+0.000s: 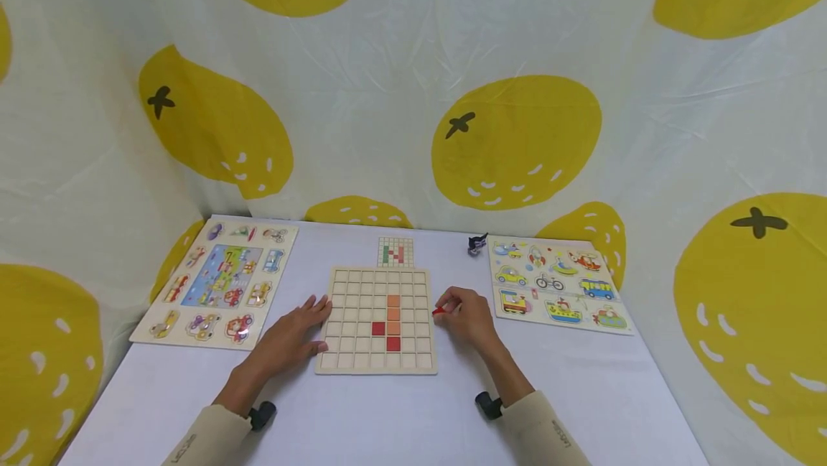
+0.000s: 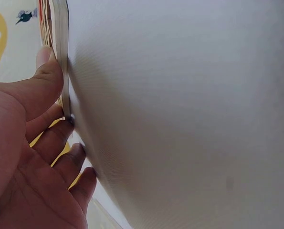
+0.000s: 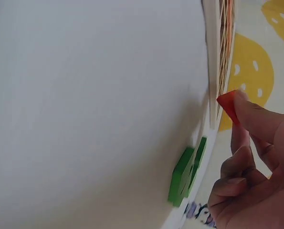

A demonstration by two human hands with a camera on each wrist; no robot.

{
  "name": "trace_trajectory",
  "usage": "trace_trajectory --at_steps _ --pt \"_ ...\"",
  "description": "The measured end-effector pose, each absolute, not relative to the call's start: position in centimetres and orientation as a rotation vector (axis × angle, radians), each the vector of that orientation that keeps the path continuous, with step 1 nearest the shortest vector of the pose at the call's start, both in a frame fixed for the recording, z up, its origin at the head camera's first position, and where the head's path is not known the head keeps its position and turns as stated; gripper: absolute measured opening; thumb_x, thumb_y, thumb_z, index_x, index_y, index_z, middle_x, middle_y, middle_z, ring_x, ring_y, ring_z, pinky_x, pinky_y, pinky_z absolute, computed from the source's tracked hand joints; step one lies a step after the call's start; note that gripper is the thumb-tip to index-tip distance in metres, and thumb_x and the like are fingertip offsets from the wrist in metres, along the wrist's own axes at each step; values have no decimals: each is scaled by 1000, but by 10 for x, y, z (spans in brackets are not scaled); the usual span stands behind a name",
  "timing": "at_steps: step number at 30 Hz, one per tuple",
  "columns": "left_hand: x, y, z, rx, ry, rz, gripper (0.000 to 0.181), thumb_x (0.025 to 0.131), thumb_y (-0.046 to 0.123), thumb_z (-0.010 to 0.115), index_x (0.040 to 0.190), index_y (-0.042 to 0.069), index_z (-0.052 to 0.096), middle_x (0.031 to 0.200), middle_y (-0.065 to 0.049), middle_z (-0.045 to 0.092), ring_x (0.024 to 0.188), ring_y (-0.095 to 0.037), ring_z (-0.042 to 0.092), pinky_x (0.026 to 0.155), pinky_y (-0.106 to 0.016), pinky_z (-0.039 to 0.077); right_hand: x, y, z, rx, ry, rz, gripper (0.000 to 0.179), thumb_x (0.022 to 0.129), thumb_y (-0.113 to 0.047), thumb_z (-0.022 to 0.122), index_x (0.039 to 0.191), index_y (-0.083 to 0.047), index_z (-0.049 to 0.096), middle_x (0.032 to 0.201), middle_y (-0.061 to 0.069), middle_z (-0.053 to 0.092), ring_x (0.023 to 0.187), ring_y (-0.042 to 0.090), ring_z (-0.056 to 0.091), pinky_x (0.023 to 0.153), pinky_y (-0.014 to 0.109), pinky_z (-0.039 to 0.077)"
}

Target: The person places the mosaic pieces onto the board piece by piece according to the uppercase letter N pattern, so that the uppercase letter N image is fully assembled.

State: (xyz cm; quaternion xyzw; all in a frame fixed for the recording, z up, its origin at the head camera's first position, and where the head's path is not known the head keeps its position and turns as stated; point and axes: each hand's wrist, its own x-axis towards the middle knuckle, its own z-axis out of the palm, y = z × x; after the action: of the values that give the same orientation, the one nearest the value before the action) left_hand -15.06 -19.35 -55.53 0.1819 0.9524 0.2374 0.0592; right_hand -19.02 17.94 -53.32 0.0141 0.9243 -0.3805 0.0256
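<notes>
Fingers (image 3: 256, 117) of the right hand (image 1: 468, 317) pinch one red square tile (image 3: 229, 106) just beside the right edge of the wooden grid board (image 1: 377, 321), the landmark. The left hand (image 1: 292, 337) lies flat with straight fingers (image 2: 46, 83) touching the board's left edge. On the board: three orange tiles (image 1: 393, 314) and two red tiles (image 1: 385, 335). Behind it, one small pattern card (image 1: 395, 251). One picture puzzle (image 1: 220, 281) lies to its left, one picture puzzle (image 1: 558, 283) to its right. Green pieces (image 3: 187, 169) show only in the right wrist view, their count unclear. White bench (image 1: 388, 416); lemon-print curtain (image 1: 517, 143) behind.
</notes>
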Motion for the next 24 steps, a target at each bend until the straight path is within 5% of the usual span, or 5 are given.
trace_trajectory --at_steps 24 --pt "-149 -193 -553 582 2885 734 84 89 24 85 161 7 45 171 -12 37 162 -40 30 125 -66 33 -179 85 -535 -159 2765 -1136 18 86 -20 89 90 -20 72 72 -7 64 69 10 59 61 28 45"
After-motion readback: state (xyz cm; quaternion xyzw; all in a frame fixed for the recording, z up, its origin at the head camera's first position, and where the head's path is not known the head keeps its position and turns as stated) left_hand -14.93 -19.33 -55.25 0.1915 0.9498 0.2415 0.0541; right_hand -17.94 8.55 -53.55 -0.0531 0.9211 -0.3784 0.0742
